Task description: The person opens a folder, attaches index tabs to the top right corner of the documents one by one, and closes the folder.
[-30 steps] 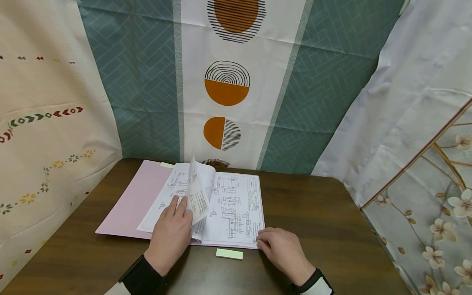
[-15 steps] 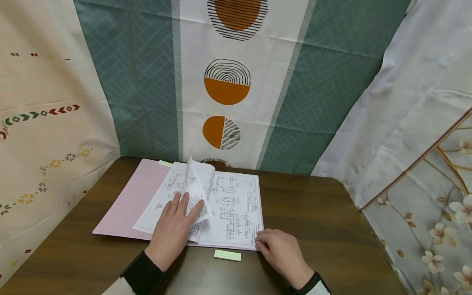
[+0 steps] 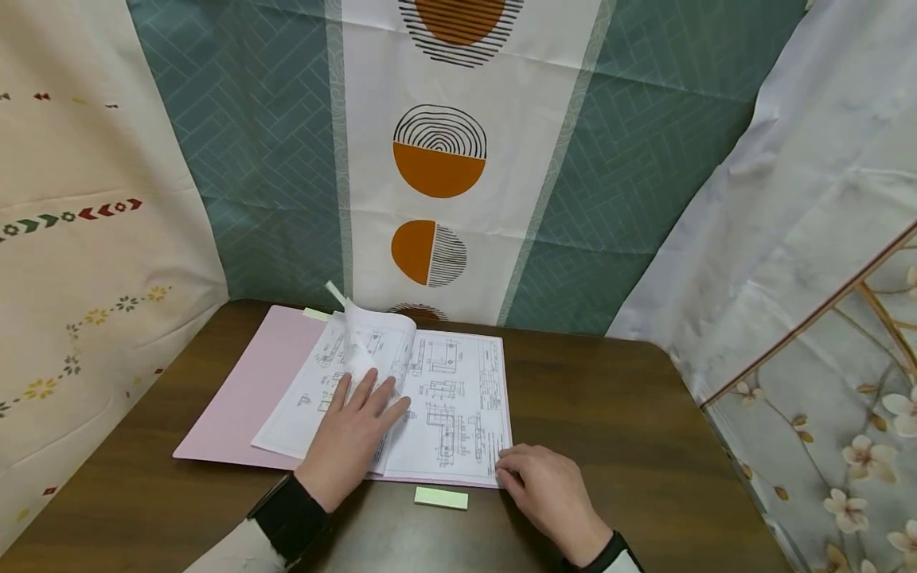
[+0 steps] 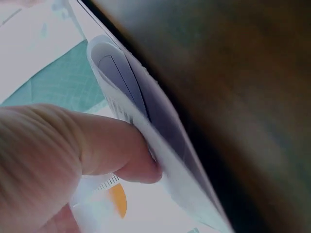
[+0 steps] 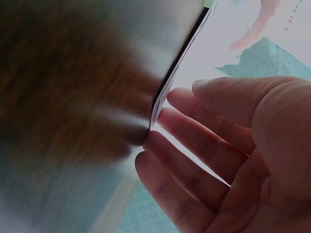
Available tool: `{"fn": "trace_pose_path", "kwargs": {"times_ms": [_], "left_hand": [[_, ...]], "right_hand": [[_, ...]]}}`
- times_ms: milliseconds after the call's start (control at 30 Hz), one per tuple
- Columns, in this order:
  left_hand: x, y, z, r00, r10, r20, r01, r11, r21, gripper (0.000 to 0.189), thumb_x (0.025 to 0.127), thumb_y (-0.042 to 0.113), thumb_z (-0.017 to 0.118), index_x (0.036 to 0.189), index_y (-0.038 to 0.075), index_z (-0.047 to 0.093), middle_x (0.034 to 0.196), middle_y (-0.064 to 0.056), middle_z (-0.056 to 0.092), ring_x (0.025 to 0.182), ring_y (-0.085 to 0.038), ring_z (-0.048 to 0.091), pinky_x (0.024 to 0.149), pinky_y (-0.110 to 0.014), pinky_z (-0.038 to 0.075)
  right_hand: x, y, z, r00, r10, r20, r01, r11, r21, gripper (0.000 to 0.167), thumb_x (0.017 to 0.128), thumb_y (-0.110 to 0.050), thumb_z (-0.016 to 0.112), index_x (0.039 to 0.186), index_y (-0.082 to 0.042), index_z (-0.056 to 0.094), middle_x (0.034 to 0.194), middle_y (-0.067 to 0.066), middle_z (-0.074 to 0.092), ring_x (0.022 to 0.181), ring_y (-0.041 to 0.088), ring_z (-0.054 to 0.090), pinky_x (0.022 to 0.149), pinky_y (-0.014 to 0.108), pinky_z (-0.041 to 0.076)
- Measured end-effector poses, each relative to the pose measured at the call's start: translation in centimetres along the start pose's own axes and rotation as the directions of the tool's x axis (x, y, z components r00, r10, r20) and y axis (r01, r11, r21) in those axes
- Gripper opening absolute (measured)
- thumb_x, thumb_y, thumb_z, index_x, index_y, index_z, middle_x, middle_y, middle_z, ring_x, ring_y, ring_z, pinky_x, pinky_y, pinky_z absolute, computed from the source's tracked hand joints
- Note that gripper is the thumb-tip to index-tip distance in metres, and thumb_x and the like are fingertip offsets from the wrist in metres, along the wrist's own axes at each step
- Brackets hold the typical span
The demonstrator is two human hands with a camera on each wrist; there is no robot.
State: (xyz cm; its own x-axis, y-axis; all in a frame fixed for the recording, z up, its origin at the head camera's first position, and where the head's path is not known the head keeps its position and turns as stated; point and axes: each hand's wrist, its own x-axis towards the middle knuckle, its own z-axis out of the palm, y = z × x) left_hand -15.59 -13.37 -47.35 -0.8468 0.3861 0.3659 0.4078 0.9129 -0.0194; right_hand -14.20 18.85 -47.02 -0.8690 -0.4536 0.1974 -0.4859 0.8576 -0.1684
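Note:
A pink folder point(image 3: 243, 406) lies open with white sheets of technical drawings point(image 3: 466, 414) in it. My left hand point(image 3: 347, 446) is spread on the turned left-hand sheets point(image 3: 294, 414), its fingers fairly straight. Under its fingertips one page point(image 3: 358, 350) is still curled up, and a pale green tab point(image 3: 335, 293) sticks out at its top. In the left wrist view the thumb point(image 4: 116, 150) touches the curved lower edge of the pages. My right hand point(image 3: 548, 493) rests at the folder's lower right corner; in the right wrist view its fingers point(image 5: 189, 165) are loosely bent at the edge, the thumb apart.
A light green sticky-note pad point(image 3: 440, 498) lies on the brown table point(image 3: 587, 398) just in front of the folder. Another green tab point(image 3: 315, 314) shows at the folder's top left. Patterned cloths point(image 3: 265, 159) hang behind and at both sides.
My left hand has spread its fingers and shifted slightly right over the pages. The raised page has folded over to the left, bringing its green tab into view. The right hand stays at the corner.

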Motion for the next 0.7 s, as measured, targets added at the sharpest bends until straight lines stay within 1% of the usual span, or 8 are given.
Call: {"fn": "trace_pose_path", "kwargs": {"times_ms": [100, 167, 267, 333, 400, 533, 633, 700], "left_hand": [[0.4, 0.0, 0.2, 1.0, 0.008, 0.021, -0.008, 1.0, 0.028, 0.066, 0.089, -0.01, 0.083, 0.148, 0.016, 0.07, 0.154, -0.02, 0.062, 0.155, -0.048, 0.043, 0.127, -0.072, 0.019], [0.6, 0.0, 0.2, 0.999, 0.012, 0.033, -0.014, 0.998, 0.06, 0.059, 0.089, -0.008, 0.084, 0.142, 0.012, 0.072, 0.146, -0.02, 0.067, 0.151, -0.048, 0.048, 0.127, -0.071, 0.021], [1.0, 0.2, 0.1, 0.998, 0.014, 0.06, -0.02, 0.995, 0.1, 0.041, 0.09, -0.006, 0.083, 0.129, 0.005, 0.076, 0.136, -0.02, 0.071, 0.144, -0.047, 0.055, 0.125, -0.067, 0.031], [1.4, 0.5, 0.1, 0.996, 0.018, 0.083, -0.027, 0.993, 0.111, 0.032, 0.093, -0.004, 0.081, 0.124, 0.002, 0.076, 0.136, -0.02, 0.071, 0.143, -0.046, 0.057, 0.122, -0.065, 0.037], [2.0, 0.8, 0.2, 0.994, 0.024, 0.103, -0.035, 0.994, 0.103, 0.027, 0.097, -0.001, 0.079, 0.124, 0.001, 0.077, 0.139, -0.02, 0.07, 0.143, -0.045, 0.057, 0.12, -0.064, 0.041], [3.3, 1.3, 0.9, 0.986, 0.047, 0.157, -0.06, 0.995, 0.079, 0.028, 0.102, 0.005, 0.075, 0.13, -0.001, 0.076, 0.143, -0.019, 0.069, 0.145, -0.043, 0.056, 0.119, -0.061, 0.043], [3.8, 1.5, 1.4, 0.982, 0.04, 0.183, -0.056, 0.995, 0.086, 0.031, 0.101, 0.007, 0.078, 0.131, -0.001, 0.075, 0.14, -0.018, 0.071, 0.142, -0.042, 0.058, 0.115, -0.057, 0.049], [4.0, 1.6, 1.7, 0.982, 0.025, 0.186, -0.042, 0.995, 0.088, 0.034, 0.099, 0.008, 0.081, 0.13, -0.002, 0.076, 0.137, -0.019, 0.072, 0.139, -0.042, 0.061, 0.111, -0.054, 0.053]], "right_hand": [[-0.1, 0.0, 0.2, 1.0, -0.003, -0.005, 0.003, 1.0, 0.0, 0.004, 0.095, -0.025, 0.089, 0.096, -0.022, 0.087, 0.11, -0.008, 0.08, 0.099, 0.014, 0.075, 0.08, 0.04, 0.062], [-0.1, -0.1, 0.2, 1.0, -0.006, -0.006, 0.006, 1.0, -0.002, 0.004, 0.094, -0.024, 0.089, 0.097, -0.022, 0.088, 0.11, -0.008, 0.08, 0.1, 0.014, 0.076, 0.081, 0.041, 0.062], [0.0, 0.0, 0.2, 1.0, -0.004, -0.002, 0.004, 1.0, -0.004, 0.004, 0.094, -0.024, 0.089, 0.097, -0.023, 0.088, 0.11, -0.007, 0.08, 0.1, 0.015, 0.076, 0.081, 0.041, 0.062], [0.0, 0.0, 0.1, 1.0, -0.002, 0.003, 0.002, 1.0, -0.003, 0.005, 0.094, -0.024, 0.089, 0.098, -0.023, 0.088, 0.111, -0.007, 0.08, 0.1, 0.015, 0.076, 0.081, 0.041, 0.062], [0.0, 0.0, 0.0, 1.0, 0.002, 0.007, -0.002, 1.0, -0.003, 0.005, 0.094, -0.024, 0.089, 0.098, -0.023, 0.088, 0.111, -0.007, 0.08, 0.101, 0.016, 0.076, 0.081, 0.042, 0.062], [0.1, 0.2, 0.0, 1.0, 0.009, 0.012, -0.009, 1.0, 0.005, 0.006, 0.094, -0.024, 0.09, 0.099, -0.024, 0.088, 0.112, -0.007, 0.08, 0.101, 0.016, 0.076, 0.081, 0.042, 0.062], [0.1, 0.4, 0.1, 1.0, 0.008, 0.008, -0.008, 1.0, 0.009, 0.006, 0.094, -0.024, 0.089, 0.1, -0.024, 0.088, 0.111, -0.008, 0.08, 0.101, 0.015, 0.076, 0.081, 0.041, 0.062], [0.0, 0.4, 0.2, 1.0, 0.007, 0.001, -0.007, 1.0, 0.009, 0.006, 0.094, -0.024, 0.089, 0.1, -0.024, 0.088, 0.112, -0.009, 0.08, 0.101, 0.014, 0.075, 0.08, 0.041, 0.062]]}}
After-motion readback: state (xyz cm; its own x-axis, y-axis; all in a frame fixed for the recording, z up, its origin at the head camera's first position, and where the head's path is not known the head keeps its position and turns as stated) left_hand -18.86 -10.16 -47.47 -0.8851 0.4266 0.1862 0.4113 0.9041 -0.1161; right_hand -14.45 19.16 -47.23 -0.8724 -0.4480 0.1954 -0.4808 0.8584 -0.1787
